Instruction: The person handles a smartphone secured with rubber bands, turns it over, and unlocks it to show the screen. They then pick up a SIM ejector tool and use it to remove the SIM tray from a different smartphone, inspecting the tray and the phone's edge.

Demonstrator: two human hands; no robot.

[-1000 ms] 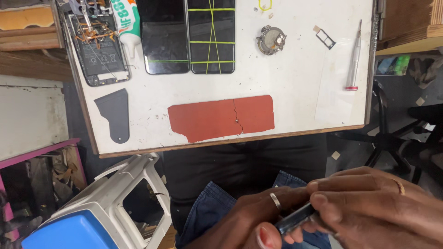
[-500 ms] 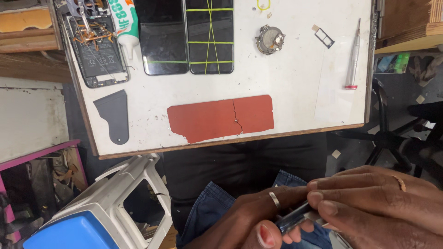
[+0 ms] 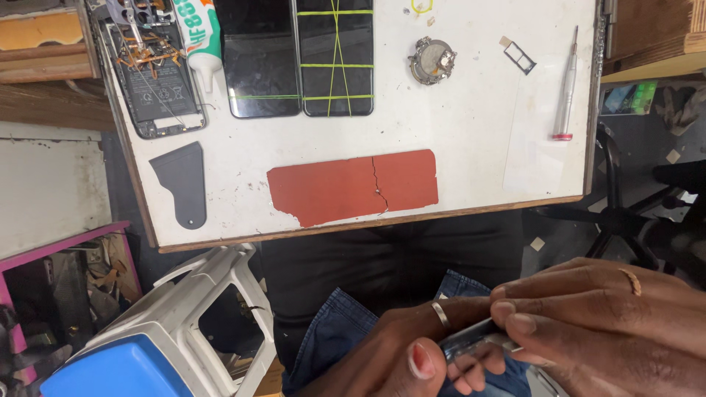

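My left hand (image 3: 401, 349) and my right hand (image 3: 603, 323) meet low in the view, over my lap, and both pinch a small flat dark device (image 3: 474, 338) between fingers and thumbs. Most of the device is hidden by my fingers. A ring sits on a finger of each hand. Above them is a white work board (image 3: 471, 125) carrying two dark phones (image 3: 298, 59) bound with thin yellow-green bands, an opened phone body (image 3: 151, 73) with exposed parts, and a screwdriver (image 3: 565, 88) with a red end.
On the board also lie a cracked red patch (image 3: 353, 187), a grey plastic pry tool (image 3: 182, 184), a glue tube (image 3: 200, 33), a round metal part (image 3: 432, 59) and a small tray piece (image 3: 519, 56). A white stool with a blue item (image 3: 158, 338) stands at lower left.
Both hands keep their grip on the device and have shifted only slightly, the right fingers sliding a little along it. The view has barely moved.
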